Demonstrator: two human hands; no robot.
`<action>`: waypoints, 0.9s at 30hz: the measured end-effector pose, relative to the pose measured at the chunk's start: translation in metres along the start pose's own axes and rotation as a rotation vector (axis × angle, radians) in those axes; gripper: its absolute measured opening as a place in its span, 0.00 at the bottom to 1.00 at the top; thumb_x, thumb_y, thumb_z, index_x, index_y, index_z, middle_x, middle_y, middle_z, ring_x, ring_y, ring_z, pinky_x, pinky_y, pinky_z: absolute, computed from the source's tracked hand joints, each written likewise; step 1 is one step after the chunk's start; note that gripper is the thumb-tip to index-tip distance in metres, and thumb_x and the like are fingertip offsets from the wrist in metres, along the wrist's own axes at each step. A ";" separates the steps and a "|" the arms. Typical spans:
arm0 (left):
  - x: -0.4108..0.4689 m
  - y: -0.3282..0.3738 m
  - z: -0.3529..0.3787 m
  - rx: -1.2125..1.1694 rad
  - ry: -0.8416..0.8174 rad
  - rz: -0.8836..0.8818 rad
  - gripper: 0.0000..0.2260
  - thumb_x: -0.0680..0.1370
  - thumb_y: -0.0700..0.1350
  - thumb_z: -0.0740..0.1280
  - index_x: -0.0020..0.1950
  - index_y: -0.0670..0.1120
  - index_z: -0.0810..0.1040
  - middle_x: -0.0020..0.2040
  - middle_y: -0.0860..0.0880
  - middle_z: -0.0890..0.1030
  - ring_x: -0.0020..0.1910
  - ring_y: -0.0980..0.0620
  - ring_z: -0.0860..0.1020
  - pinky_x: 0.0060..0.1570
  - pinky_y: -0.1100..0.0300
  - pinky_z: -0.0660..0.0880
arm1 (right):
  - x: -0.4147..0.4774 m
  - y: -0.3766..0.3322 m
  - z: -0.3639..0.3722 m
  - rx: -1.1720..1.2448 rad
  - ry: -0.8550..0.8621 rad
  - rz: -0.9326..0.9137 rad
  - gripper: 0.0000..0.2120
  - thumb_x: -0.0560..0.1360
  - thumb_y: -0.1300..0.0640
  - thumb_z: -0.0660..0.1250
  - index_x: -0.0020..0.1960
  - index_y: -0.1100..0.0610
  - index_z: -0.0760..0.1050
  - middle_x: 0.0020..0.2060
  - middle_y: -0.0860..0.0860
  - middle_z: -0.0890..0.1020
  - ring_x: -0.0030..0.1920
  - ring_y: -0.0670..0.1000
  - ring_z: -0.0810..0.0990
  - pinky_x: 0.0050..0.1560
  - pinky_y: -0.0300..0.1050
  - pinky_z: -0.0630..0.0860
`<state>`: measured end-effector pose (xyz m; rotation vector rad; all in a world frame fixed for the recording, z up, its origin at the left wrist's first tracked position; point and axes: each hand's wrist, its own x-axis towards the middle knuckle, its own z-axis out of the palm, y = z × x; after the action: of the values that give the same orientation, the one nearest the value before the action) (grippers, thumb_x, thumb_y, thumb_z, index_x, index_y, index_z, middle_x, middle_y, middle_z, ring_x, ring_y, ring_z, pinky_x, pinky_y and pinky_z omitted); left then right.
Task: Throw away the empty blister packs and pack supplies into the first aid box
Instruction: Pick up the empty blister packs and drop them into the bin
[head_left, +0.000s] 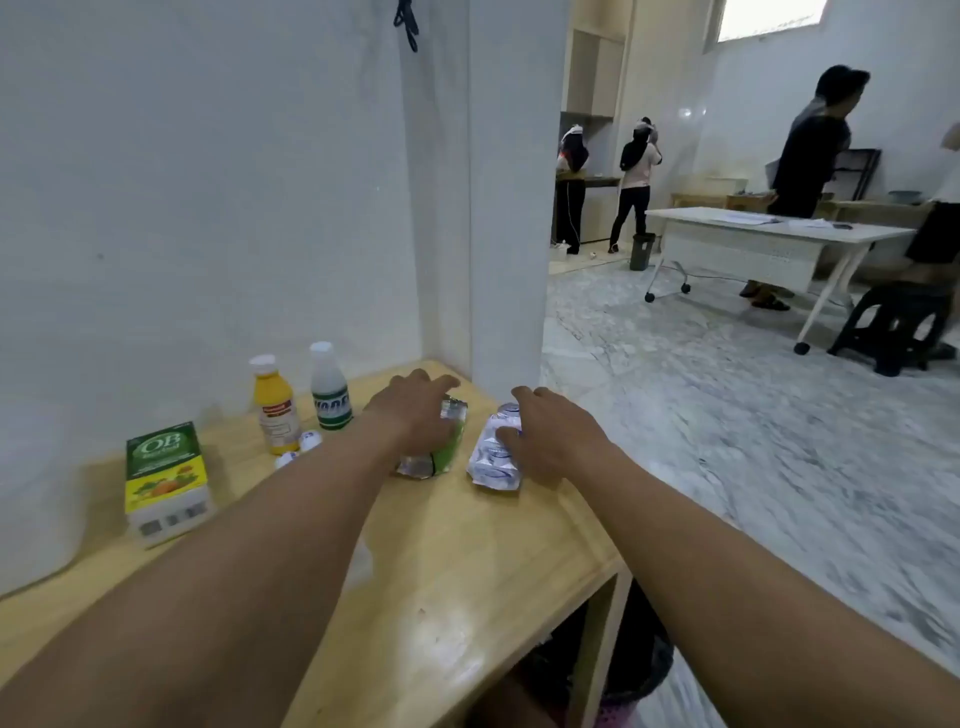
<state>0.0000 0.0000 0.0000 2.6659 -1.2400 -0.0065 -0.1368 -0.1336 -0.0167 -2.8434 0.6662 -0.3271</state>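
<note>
Two blister packs lie near the far right corner of the wooden table (457, 561). My left hand (415, 410) rests palm down on the green and silver blister pack (447, 447), fingers curled over it. My right hand (550, 436) lies on the white and blue blister pack (491, 460), fingers bent onto its top. Whether either pack is lifted off the table I cannot tell. No first aid box is in view.
A green and yellow carton (163, 478), an orange bottle (275, 410), a white bottle with a green label (330, 387) and two small white caps (301, 449) stand to the left by the wall. A dark bin (639, 670) sits under the table's right end. Several people stand far right.
</note>
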 end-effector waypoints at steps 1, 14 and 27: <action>0.002 0.000 0.000 0.005 -0.023 -0.012 0.27 0.77 0.55 0.63 0.76 0.56 0.62 0.73 0.45 0.66 0.70 0.41 0.68 0.64 0.49 0.69 | 0.001 0.000 0.000 -0.007 -0.009 0.005 0.23 0.80 0.47 0.59 0.72 0.56 0.65 0.64 0.55 0.74 0.64 0.57 0.74 0.57 0.51 0.72; 0.020 0.000 -0.006 -0.133 -0.064 0.024 0.20 0.73 0.45 0.73 0.64 0.55 0.76 0.63 0.48 0.74 0.61 0.46 0.73 0.56 0.56 0.72 | 0.018 0.015 0.000 0.212 -0.046 -0.033 0.23 0.79 0.60 0.63 0.71 0.46 0.71 0.65 0.53 0.76 0.63 0.54 0.75 0.54 0.41 0.70; 0.029 0.005 -0.015 -0.372 -0.077 0.060 0.16 0.73 0.39 0.73 0.54 0.59 0.79 0.57 0.50 0.78 0.54 0.49 0.76 0.47 0.59 0.71 | 0.018 0.024 -0.017 0.375 -0.021 -0.052 0.20 0.77 0.68 0.62 0.60 0.47 0.79 0.40 0.52 0.80 0.37 0.48 0.75 0.33 0.37 0.68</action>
<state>0.0164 -0.0221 0.0181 2.3264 -1.2042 -0.3030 -0.1350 -0.1656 -0.0032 -2.5048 0.4696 -0.3853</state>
